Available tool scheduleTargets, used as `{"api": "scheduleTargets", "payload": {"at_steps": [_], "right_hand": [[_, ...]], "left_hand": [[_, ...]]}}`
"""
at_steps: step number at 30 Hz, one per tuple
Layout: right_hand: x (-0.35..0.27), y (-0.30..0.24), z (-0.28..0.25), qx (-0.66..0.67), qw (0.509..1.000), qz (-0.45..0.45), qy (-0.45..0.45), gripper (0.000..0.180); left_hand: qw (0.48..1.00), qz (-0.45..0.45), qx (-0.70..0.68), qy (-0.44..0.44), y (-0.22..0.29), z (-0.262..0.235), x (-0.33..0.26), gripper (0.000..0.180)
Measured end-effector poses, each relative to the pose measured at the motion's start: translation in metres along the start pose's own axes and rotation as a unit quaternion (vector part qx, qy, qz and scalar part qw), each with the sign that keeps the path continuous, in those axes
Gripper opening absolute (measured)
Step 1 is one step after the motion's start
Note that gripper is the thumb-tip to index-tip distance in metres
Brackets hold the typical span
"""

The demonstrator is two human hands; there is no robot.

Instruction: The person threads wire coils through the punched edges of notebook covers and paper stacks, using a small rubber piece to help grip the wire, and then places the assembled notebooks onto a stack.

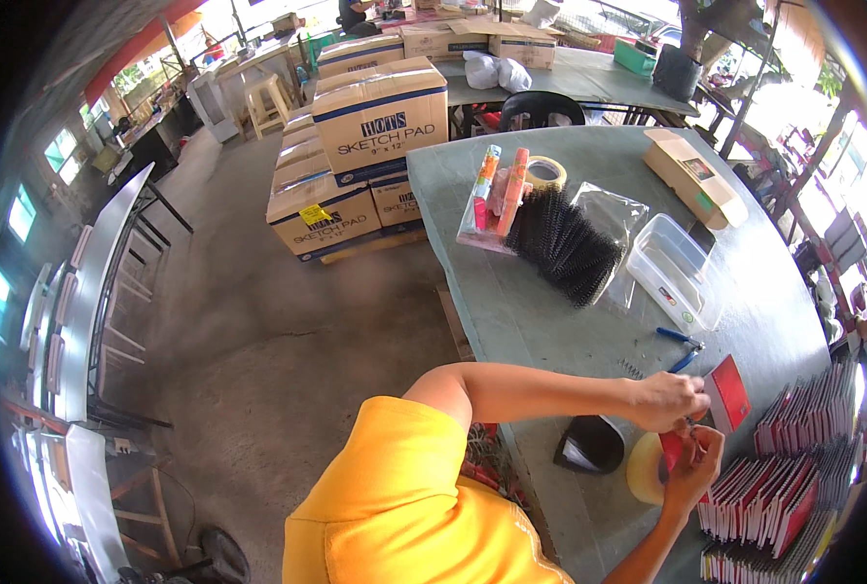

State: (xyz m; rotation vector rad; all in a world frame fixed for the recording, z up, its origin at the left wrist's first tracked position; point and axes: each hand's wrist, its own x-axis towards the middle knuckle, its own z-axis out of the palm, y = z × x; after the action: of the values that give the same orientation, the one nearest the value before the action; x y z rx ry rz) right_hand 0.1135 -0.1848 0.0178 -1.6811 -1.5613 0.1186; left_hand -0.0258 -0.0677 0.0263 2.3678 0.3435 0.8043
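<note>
My left hand (665, 401) reaches across the table with its fingers closed; whatever is between them is too small to make out. Just below it, my right hand (696, 465) pinches a small red notebook (670, 450), mostly hidden by the fingers. Beyond my left hand's fingertips is a red-covered booklet (730, 394). A wide roll of tape (644, 469) sits beside my right hand, and a black curved holder (592, 445) stands to its left. Blue-handled cutting pliers (684, 348) lie past my left wrist, near a loose black spiral coil (631, 369).
Stacks of spiral notebooks (759, 501) crowd the right edge. Farther up lie a heap of black coils (570, 248), a clear plastic tub (675, 273), a tape roll (547, 173) and a cardboard box (688, 178). Cartons (380, 117) are piled beyond the table's left edge.
</note>
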Motion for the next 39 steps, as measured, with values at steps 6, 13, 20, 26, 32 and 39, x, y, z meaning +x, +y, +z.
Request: {"api": "scheduleTargets", "payload": {"at_steps": [6,13,20,26,32,39], "right_hand": [[0.003,0.002,-0.006,0.036,0.999,-0.015,-0.025,0.019],[-0.005,0.013,-0.046,0.007,0.993,0.104,-0.05,0.021],[-0.046,0.074,-0.026,0.296,0.941,0.155,0.053,0.03],[-0.06,0.084,-0.031,0.332,0.927,0.158,0.073,0.028],[-0.053,0.056,-0.005,0.334,0.916,0.165,0.148,0.038],[-0.06,0.058,-0.009,0.4,0.891,0.183,0.111,0.021]], "left_hand": [[0.974,0.134,0.164,0.074,0.0,0.015,-0.002,0.021],[0.956,-0.061,0.152,-0.245,-0.011,0.016,-0.074,0.039],[0.991,0.032,0.081,0.098,0.036,-0.006,-0.026,0.047],[0.982,0.142,0.121,0.017,0.02,0.023,-0.01,0.032],[0.988,0.053,0.144,0.009,0.022,0.004,-0.017,0.037],[0.983,0.078,0.155,0.065,0.032,0.008,0.003,0.038]]}}
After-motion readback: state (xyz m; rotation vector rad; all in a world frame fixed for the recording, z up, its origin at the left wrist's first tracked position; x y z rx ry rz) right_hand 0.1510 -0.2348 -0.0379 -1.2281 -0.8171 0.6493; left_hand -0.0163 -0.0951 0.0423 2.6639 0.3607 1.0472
